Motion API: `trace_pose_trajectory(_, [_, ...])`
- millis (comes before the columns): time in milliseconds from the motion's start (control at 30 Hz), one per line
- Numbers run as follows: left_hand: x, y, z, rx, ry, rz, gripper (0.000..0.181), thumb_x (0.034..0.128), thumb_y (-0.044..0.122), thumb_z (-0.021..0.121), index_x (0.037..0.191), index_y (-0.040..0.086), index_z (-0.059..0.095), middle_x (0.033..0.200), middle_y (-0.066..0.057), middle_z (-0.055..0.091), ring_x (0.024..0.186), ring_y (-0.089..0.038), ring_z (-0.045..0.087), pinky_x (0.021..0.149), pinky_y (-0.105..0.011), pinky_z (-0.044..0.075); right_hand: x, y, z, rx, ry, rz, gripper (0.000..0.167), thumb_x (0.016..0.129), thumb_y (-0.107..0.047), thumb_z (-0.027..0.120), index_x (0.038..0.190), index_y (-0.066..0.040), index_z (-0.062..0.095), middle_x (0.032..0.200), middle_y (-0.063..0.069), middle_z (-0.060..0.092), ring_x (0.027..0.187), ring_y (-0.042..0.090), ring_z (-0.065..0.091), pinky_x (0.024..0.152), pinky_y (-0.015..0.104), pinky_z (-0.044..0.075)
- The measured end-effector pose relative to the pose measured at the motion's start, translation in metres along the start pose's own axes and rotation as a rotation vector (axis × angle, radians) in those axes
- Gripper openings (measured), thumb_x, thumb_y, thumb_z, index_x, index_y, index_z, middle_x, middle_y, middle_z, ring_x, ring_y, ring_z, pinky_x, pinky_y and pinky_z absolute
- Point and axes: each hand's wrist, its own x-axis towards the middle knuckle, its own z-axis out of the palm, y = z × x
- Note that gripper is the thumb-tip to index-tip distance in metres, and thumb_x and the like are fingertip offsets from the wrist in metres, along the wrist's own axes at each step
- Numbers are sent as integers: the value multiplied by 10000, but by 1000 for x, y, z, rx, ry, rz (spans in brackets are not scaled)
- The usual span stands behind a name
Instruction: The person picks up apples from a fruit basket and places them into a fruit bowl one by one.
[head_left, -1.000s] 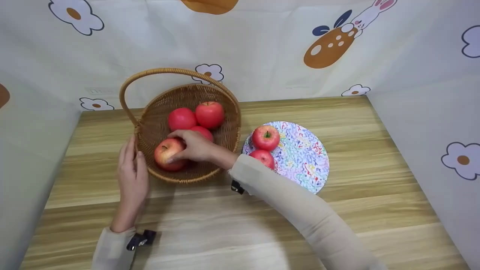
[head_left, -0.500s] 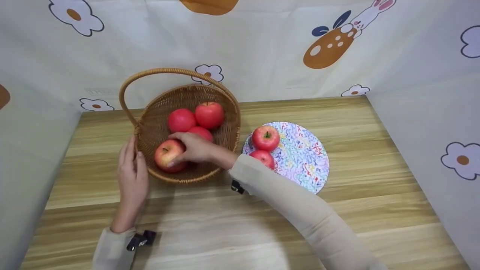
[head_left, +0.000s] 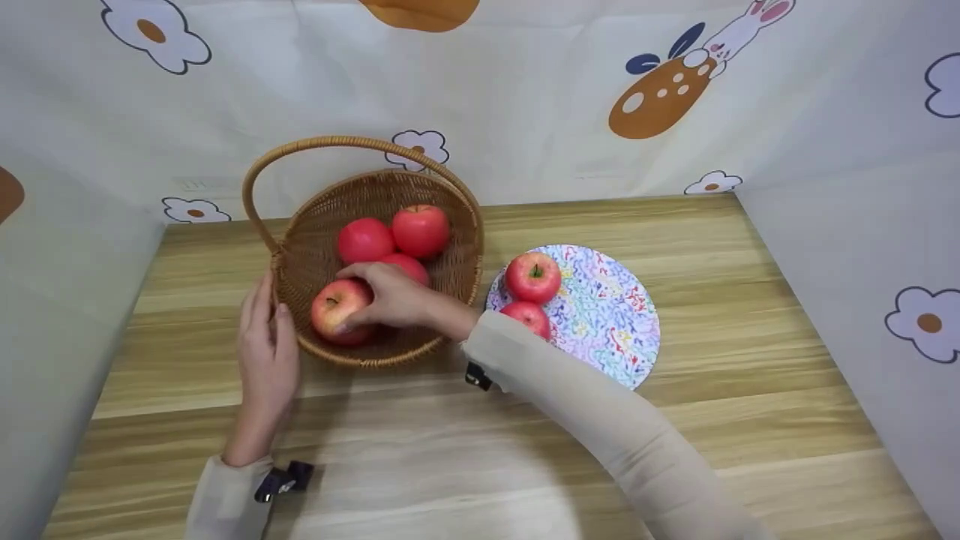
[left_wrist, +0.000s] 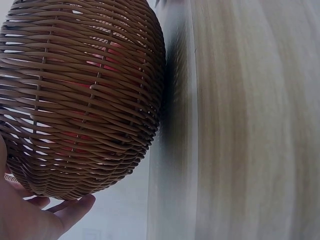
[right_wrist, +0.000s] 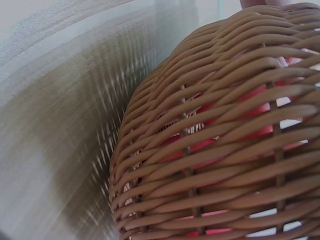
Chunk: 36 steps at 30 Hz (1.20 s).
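A wicker basket [head_left: 309, 238] with a tall arched handle stands at the left of the table. Inside it, my right hand [head_left: 399, 295] grips a red-yellow apple [head_left: 336, 309] near the front rim, thumb on the near side and fingers over the far side. Three more red apples lie behind: one at left [head_left: 365, 240], one at right [head_left: 421, 231], and one partly covered by the hand [head_left: 409, 265]. My left hand [head_left: 268, 356] rests against the basket's left outer side; in the left wrist view its fingertips [left_wrist: 82, 204] touch the weave.
Right of the basket lies a round plate [head_left: 592, 319] with a colourful squiggle pattern. Two apples sit at its left side, one whole in view [head_left: 533, 277] and one [head_left: 527, 318] partly behind the right sleeve. A printed cloth [head_left: 525, 97] rises behind the wooden table [head_left: 735, 360].
Almost nothing differs: the gripped apple and my right fingers have shifted very slightly within the basket. My left hand stays against the basket's side.
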Motion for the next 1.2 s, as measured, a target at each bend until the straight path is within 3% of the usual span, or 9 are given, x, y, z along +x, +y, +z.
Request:
trace_pose_trajectory(567, [0, -1, 0, -4, 3, 6, 493, 1074, 47, 468, 1553, -72, 453, 1595, -312, 419, 1508, -439, 362, 1274, -527, 260, -6, -3, -5, -5, 75, -38, 678, 880, -168, 857, 1451, 54, 566, 1458, 178, 623, 1369, 263, 569, 1145, 184, 383])
trace_pose_trajectory(933, [1, 0, 0, -2, 9, 8, 493, 1070, 43, 468, 1553, -59, 463, 1573, -298, 455, 1487, -419, 397, 1261, -451, 282, -12, -3, -7, -33, 132, -12, 708, 847, -241, 899, 1442, 1, 600, 1431, 124, 655, 1338, 235, 586, 1129, 200, 402])
trace_pose_trajectory(1200, [0, -3, 1, -1, 17, 27, 492, 1065, 45, 461, 1537, -94, 457, 1546, -319, 466, 1459, -446, 415, 1250, -434, 288, -16, -4, -8, 19, 147, -28, 682, 848, -221, 899, 1416, 26, 611, 1362, 146, 692, 1249, 208, 630, 1055, 164, 439])
